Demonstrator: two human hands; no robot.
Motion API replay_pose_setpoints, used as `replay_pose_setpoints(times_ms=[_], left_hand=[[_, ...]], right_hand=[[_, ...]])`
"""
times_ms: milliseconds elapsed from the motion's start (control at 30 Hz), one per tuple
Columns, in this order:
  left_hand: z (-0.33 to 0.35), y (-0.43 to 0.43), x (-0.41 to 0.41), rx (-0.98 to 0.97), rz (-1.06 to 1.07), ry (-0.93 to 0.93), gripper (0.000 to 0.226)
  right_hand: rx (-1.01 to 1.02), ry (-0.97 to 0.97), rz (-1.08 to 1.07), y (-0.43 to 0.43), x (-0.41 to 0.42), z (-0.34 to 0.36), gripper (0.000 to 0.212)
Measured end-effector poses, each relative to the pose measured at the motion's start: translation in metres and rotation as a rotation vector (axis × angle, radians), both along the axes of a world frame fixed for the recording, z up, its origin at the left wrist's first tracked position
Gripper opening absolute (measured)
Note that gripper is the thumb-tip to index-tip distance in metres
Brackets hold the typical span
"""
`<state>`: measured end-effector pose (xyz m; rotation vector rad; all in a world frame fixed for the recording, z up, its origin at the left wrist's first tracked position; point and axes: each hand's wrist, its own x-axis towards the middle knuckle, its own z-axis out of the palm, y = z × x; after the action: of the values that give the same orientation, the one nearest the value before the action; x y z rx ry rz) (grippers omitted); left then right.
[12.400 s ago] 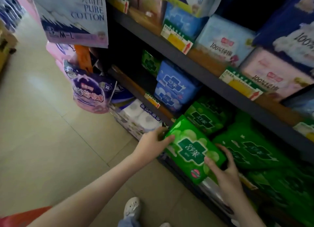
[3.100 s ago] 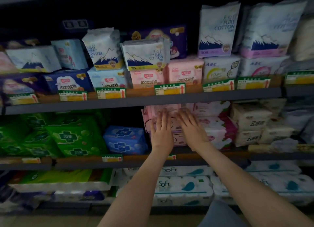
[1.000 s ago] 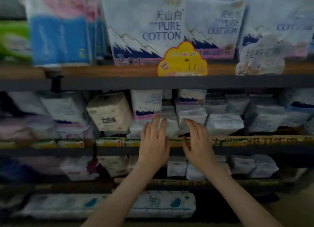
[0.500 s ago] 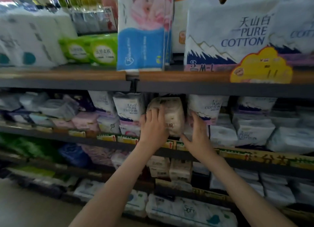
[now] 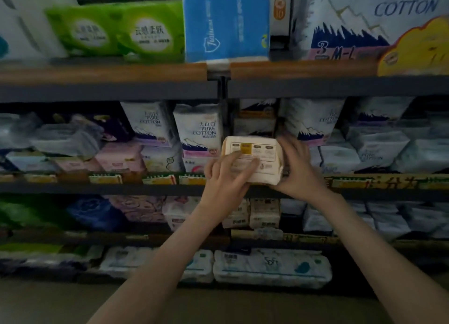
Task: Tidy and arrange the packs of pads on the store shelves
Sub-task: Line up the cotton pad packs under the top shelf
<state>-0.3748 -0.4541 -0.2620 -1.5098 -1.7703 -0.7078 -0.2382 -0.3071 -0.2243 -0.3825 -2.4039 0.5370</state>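
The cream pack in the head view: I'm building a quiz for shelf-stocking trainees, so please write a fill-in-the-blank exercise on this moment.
1. The cream pack is held by ____ hands.
2. The left hand lays its fingers across the pack's ____ face.
3. The right hand holds the pack's ____ end.
4. On the top shelf, the green packs sit to the ____ of the blue pack.

Missing words: both; front; right; left

Single head-worn view, facing the shelves [image 5: 340, 87] close up, slightly downward

shelf front: open | white packs [image 5: 199, 129] crowd behind; shelf board [image 5: 315, 88] close overhead
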Motion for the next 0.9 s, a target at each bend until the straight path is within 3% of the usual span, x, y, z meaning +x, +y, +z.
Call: replay_pose_setpoints(times_ms=[133, 267, 367, 433, 500, 567, 633, 767, 900], left_hand=[[-0.013, -0.016, 0.011, 0.182, -0.062, -0.011, 0.054], [-0.044, -0.03, 0.038, 0.302, -0.172, -0.22, 0.074], [-0.077, -0.043, 0.064, 0.165, -0.186, -0.389, 0.074], [-0.095, -0.045, 0.076, -0.059, -0.143, -0.714, 0.073], [-0.106, -0.034, 0.087, -0.236, -0.101, -0.989, 0.07], [-0.115, -0.008, 0.089, -0.289, -0.037, -1.048, 0.065], [-0.119, 0.016, 0.086, -0.335, 0.032, -0.985, 0.057], [-0.146, 0.037, 0.071, -0.469, 0.068, -0.73, 0.044], [-0.182, 0.051, 0.051, -0.762, 0.093, -0.544, 0.074]], right_hand=[[0.062, 0.131, 0.078, -0.032, 0.024, 0.001, 0.08], [-0.045, 0.22, 0.079, -0.056, 0.055, -0.037, 0.078], [-0.236, 0.028, 0.092, -0.057, 0.083, -0.078, 0.08], [-0.378, -0.104, 0.043, -0.053, 0.094, -0.106, 0.079], [-0.5, -0.107, -0.06, -0.046, 0.091, -0.129, 0.075], [-0.66, -0.075, -0.149, -0.035, 0.08, -0.143, 0.068], [-0.781, -0.028, -0.194, -0.022, 0.067, -0.153, 0.061], [-0.825, 0.031, -0.257, 0.003, 0.043, -0.184, 0.064], [-0.738, 0.053, -0.215, 0.023, 0.017, -0.226, 0.064]])
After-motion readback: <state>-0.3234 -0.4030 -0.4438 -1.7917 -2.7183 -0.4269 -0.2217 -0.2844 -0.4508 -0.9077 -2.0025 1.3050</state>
